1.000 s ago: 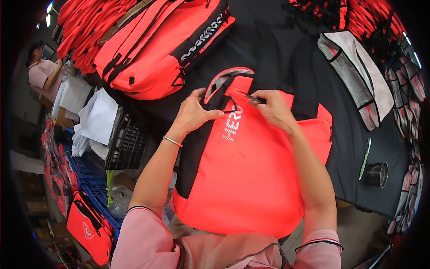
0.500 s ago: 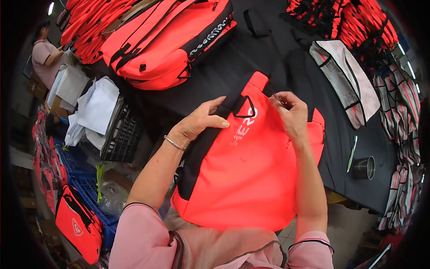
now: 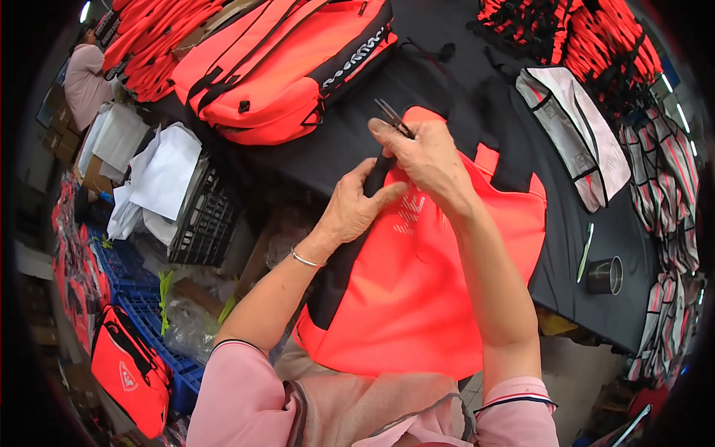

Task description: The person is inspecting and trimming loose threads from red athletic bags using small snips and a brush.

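A bright red-orange bag (image 3: 432, 298) with black side panels and a pale print hangs over the near table edge against my front. My left hand (image 3: 351, 201) is closed on the bag's black edge near its top, thumb lying across the red face. My right hand (image 3: 430, 160) has slim dark thread snips (image 3: 392, 118) in its fingers, the pointed blades sticking out up and left. It is just above and right of my left hand, over the top of the bag, and hides part of the print.
A large red-orange bag (image 3: 275, 82) lies at the far left of the black-covered table (image 3: 477, 74). Rightward are a grey-white bag (image 3: 573, 138), a toothbrush (image 3: 586, 253) and a metal cup (image 3: 605, 276). Papers top a black crate (image 3: 205, 223) at left. Another person (image 3: 86, 82) stands far left.
My right hand has moved left and up from the bag's right side, the snips now showing clearly. The bag's top has shifted, and its black buckle is no longer visible.
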{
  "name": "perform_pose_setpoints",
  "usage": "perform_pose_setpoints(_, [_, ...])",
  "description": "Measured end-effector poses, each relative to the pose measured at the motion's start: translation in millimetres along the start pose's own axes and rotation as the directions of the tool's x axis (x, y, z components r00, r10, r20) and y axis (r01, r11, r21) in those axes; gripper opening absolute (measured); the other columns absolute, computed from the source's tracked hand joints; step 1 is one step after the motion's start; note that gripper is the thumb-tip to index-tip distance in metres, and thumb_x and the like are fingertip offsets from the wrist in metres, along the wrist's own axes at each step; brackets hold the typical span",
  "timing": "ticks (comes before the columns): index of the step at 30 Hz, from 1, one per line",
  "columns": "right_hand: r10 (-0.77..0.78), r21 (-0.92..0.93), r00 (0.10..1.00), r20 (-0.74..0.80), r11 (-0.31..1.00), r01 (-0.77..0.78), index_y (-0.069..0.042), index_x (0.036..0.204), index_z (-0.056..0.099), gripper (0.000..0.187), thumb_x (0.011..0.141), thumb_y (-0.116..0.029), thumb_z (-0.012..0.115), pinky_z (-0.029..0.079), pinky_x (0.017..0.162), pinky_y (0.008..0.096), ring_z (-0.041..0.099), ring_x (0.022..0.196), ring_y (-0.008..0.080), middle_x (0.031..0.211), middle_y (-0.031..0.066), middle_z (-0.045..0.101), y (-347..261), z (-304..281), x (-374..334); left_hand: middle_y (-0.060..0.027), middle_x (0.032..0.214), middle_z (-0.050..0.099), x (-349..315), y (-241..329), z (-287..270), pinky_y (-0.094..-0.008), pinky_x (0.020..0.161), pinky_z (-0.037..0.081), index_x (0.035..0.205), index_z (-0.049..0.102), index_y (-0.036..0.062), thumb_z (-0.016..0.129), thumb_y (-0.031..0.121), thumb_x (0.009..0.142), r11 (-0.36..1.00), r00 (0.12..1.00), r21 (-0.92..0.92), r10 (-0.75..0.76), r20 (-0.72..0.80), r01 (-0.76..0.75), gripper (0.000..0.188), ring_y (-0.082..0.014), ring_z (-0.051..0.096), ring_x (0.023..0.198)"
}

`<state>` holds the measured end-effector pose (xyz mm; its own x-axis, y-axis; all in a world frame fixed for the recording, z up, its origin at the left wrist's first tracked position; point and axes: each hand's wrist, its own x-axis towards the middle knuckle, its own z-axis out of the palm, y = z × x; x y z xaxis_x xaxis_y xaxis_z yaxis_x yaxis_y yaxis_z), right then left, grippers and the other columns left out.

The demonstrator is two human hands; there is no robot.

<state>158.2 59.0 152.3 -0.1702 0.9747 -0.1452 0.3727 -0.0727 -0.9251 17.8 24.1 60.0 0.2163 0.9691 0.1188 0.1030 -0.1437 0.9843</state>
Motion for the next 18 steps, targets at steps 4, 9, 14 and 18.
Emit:
perform_pose_setpoints(4, [0.009,0.243,0.998,0.066,0.97,-0.024,0.0,0.092,0.066,0.048,0.087,-0.047,0.071,0.041,0.058,0.0236,0.053,0.066,0.0077,0.074,0.002,0.063,9.8,-11.2,-1.4,0.0025,0.076,0.057,5.7,-22.0,-9.4,-0.0236,0.07,0.044,0.098,0.063,-0.002,0.06,0.034,0.098,0.999,0.994,0.034,-0.028,-0.104,0.031,0.036,-0.005,0.048,0.076])
perform_pose_setpoints(9, [-0.108,0.224,0.975,-0.194,0.963,0.151,-0.005,0.072,0.056,0.035,0.083,-0.027,0.081,0.036,0.056,0.022,0.041,0.063,0.0031,0.067,-0.0053,0.05,67.8,3.5,-4.9,0.007,0.08,0.056,11.3,-47.4,-15.4,-0.0203,0.068,0.041,0.092,0.065,-0.0005,0.049,0.037,0.104,0.991,0.991,-0.073,-0.121,-0.06,0.116,0.042,-0.0023,0.046,0.077])
perform_pose_setpoints(14, [-0.168,0.173,0.91,-0.378,0.953,0.248,-0.004,0.071,0.051,0.035,0.081,-0.015,0.083,0.033,0.054,0.0227,0.037,0.061,0.0035,0.065,-0.0069,0.043,116.5,24.7,3.2,-0.0035,0.097,0.069,1.4,-21.9,-28.4,-0.0263,0.085,0.05,0.106,0.064,-0.0081,0.046,0.043,0.104,0.818,0.908,-0.392,-0.376,0.188,0.42,0.054,-0.0104,0.061,0.088])
perform_pose_setpoints(18, [-0.119,0.102,0.935,-0.335,0.981,0.162,-0.005,0.066,0.046,0.04,0.082,-0.016,0.082,0.033,0.052,0.0234,0.037,0.059,0.0039,0.064,-0.0069,0.043,123.2,24.9,-12.4,-0.01,0.126,0.061,-59.0,-49.7,-66.0,-0.0298,0.096,0.046,0.125,0.06,-0.0033,0.048,0.04,0.103,0.951,0.954,-0.097,-0.288,0.082,0.295,0.049,-0.0151,0.056,0.114])
